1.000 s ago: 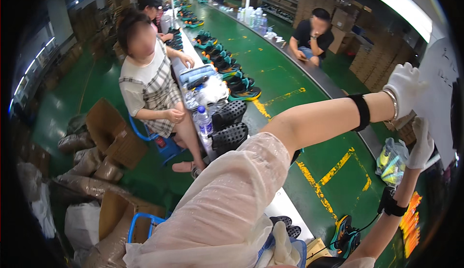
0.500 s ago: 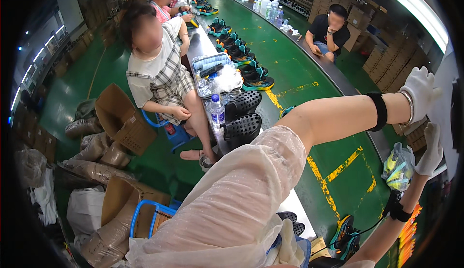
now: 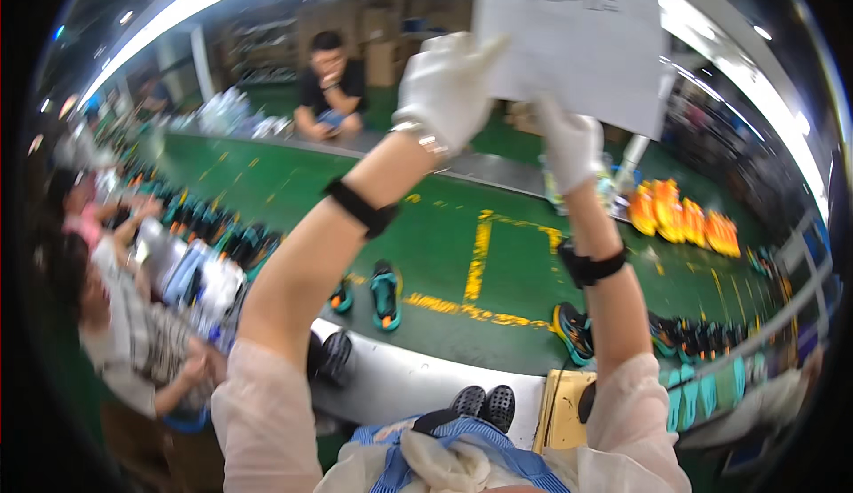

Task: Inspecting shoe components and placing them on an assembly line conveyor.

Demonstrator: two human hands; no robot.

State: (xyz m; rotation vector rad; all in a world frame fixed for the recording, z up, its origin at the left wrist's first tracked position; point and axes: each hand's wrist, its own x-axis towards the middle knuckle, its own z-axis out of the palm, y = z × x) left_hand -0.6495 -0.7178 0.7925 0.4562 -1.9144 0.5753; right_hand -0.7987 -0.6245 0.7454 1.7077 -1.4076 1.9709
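Observation:
Raised in front of me is a white sheet [image 3: 582, 53] with handwriting on it, its top cut off by the picture's edge. My left hand [image 3: 449, 89], in a white glove, is at its left edge, with the thumb side over the sheet's face. Below the sheet, my gloved right hand [image 3: 569, 147] meets its bottom edge. Both hands look closed on the sheet; motion blur softens the fingers, and those behind the sheet are hidden. A black band circles each forearm, and a bracelet shows at my left wrist.
A green conveyor belt [image 3: 426, 244] with yellow markings crosses before me. Dark teal shoes [image 3: 385, 295] stand along it, orange-yellow pieces [image 3: 680, 213] at right. Black clogs [image 3: 484, 404] sit on the metal ledge [image 3: 382, 386]. One person sits opposite [image 3: 333, 93]; others sit at left.
The view has swung right, bringing the sheet from the right rim to upper centre. Both my hands now appear centrally, in contact with it. The seated people have shifted left in the picture.

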